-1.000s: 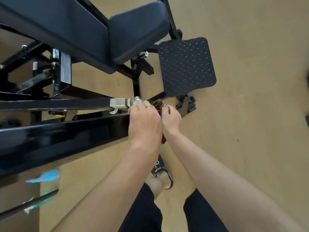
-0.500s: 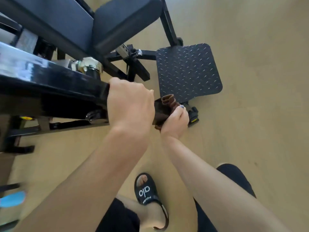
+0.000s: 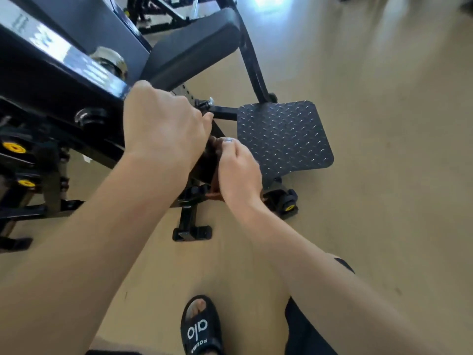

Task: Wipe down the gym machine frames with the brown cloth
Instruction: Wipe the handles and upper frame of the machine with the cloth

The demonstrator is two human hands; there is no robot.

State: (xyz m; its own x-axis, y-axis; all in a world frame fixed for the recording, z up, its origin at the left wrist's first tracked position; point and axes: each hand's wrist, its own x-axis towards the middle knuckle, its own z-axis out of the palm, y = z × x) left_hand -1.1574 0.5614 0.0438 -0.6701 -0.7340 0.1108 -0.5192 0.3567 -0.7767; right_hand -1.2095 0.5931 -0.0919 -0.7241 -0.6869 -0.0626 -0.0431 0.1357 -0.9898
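Note:
A black gym machine frame bar (image 3: 58, 80) runs in from the left at chest height. My left hand (image 3: 163, 129) is closed over the bar's end. Just right of it my right hand (image 3: 238, 170) grips the brown cloth (image 3: 211, 160), which is bunched against the bar's end and mostly hidden between the two hands. A black padded seat (image 3: 194, 47) sits behind the bar.
A black tread-plate footrest (image 3: 284, 137) lies on the tan floor to the right. Frame feet (image 3: 192, 233) and yellow-capped knobs (image 3: 14, 148) stand below the bar. My sandalled foot (image 3: 199, 329) is at the bottom. Open floor stretches to the right.
The view has tilted up and the bar sits higher and closer. Both hands stay at the bar's end, with the right hand shifted slightly around the cloth.

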